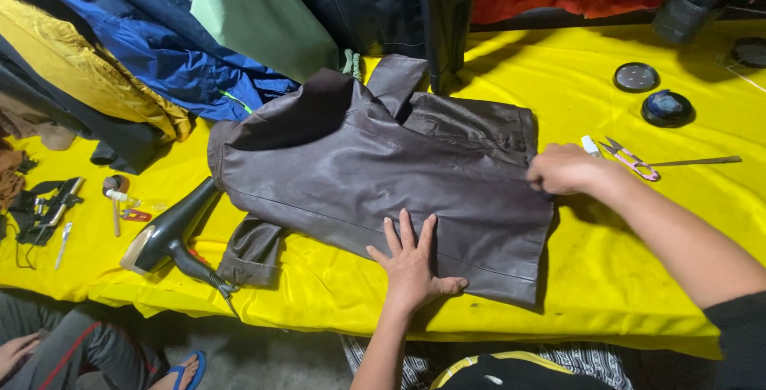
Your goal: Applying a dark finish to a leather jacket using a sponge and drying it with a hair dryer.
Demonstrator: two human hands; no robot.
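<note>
Brown leather jacket [375, 174] laid flat, back upward, on a yellow cloth-covered table [638, 278]; its surface is smooth with a dull sheen, seams running across the panel, collar turned up at the far edge and one sleeve folded under at the near-left corner. The left hand [413, 266] lies palm-down on the jacket's near hem, fingers [407, 234] spread wide and straight, thumb out to the side, grasping nothing. The right hand [565, 169] is curled into a loose fist at the jacket's right edge, pinching the leather there; the fingertips themselves are hidden under the knuckles. Just beyond the right knuckles lie small thread snips [630, 157] with a pink handle and a thin dark rod [694, 162]; further off, two round dark tins [653, 93]. Well to the left of the spread fingers, a black hair dryer [171, 234] rests at the table edge, with small tools [120, 198] nearby. Coloured jackets [183, 47] are heaped along the far side. Both forearms reach in from the near edge, unobstructed.
</note>
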